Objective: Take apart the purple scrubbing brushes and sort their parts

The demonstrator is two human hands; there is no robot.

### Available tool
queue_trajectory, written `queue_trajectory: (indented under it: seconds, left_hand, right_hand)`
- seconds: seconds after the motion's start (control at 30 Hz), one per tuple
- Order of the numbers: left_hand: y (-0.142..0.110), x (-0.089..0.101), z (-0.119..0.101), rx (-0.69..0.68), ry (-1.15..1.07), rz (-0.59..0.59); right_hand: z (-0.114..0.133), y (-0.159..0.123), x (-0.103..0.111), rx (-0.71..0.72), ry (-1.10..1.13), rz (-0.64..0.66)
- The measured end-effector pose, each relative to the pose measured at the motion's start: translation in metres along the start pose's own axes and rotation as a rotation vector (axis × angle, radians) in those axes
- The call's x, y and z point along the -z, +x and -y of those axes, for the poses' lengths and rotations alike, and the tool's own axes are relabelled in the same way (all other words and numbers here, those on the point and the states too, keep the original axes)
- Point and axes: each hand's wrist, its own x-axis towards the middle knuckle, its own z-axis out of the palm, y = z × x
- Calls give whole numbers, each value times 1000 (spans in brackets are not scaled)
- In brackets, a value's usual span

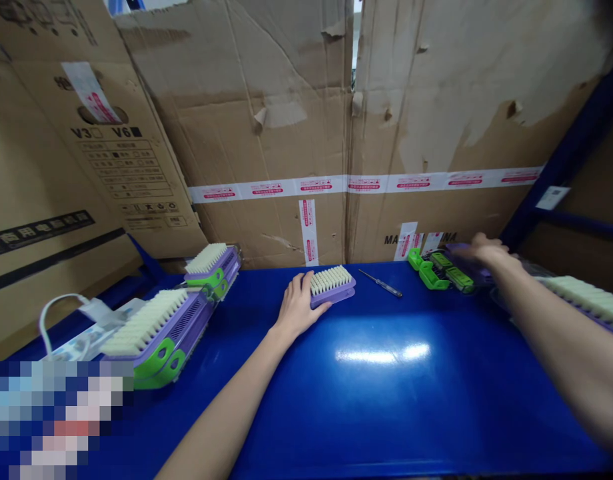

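My left hand grips the left end of a purple scrub brush, which rests on the blue table with its cream bristles facing up. The thumb lies along the near side and the fingers curl over the far side. At the far right, my right hand reaches over a group of purple and green parts. Its fingers are blurred and partly hidden, so what they touch is unclear. Bright green plastic pieces lie just left of that hand. A thin screwdriver lies between the two hands.
On the left stand purple-and-green brush sets with bristles up, another set behind them. A white power strip with cables lies beside them. More bristles show at the right edge. Cardboard walls enclose the back and left.
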Motion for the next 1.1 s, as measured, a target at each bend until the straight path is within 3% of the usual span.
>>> queue_trajectory:
  seconds: [0.1,0.23,0.3,0.37,0.43,0.53,0.6,0.7,0.87,1.0,1.1]
  left_hand:
    - [1,-3,1,95,-90,10]
    - [4,-2,-1,194,-269,-11]
    - [4,-1,-4,237,-336,-44]
    - [4,0,-9,285,-405,-97]
    - [4,1,-17,352,-541,-155]
    - [3,1,-31,480,-909,-185]
    - [2,1,-41,550,-1129,-140]
    - [-2,1,-51,542,-1253,-47]
    - [-5,4,-52,424,-1246,26]
    - [-4,2,-47,341,-1141,65]
    - [-3,-4,-41,315,-1027,68]
  right_hand:
    - [21,-27,-1,107,2,-18]
    - [57,-87,-17,521,278,-67]
    - [73,-123,-29,764,437,8]
    - [86,-155,-37,892,601,126]
    - [96,-182,-42,848,790,236]
    - [110,-213,-40,441,1081,466]
    - [118,-227,-34,258,1260,665]
    - [127,-242,-25,187,1472,797]
    - [127,-235,-22,131,1567,650]
    - [111,-196,-18,166,1453,389]
    - [93,-158,-3,223,1299,178]
